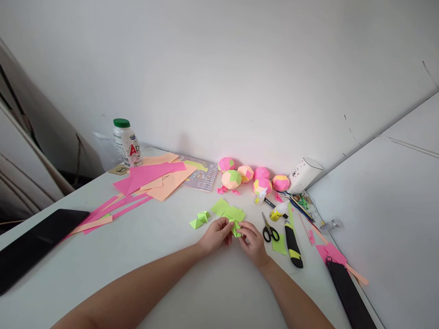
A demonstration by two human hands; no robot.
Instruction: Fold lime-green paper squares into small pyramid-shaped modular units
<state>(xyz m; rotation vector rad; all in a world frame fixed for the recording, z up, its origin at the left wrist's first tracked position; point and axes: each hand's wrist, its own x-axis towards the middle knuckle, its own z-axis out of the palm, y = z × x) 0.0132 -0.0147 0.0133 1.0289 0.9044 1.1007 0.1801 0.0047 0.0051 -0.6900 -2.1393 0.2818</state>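
Note:
Between my two hands is a small folded piece of green paper. My left hand pinches it from the left, thumb on top. On its right side, the fingers of my right hand grip it too. Just beyond my hands lie flat green paper squares. To the left of my left hand sit folded green paper pieces. A pair of black-handled scissors rests to the right of my right hand, beside another green paper square.
Several folded paper balls stand along the wall. A utility knife and small glue bottles lie at the right. Pink and orange sheets, a notebook and a green-capped bottle are at the back left.

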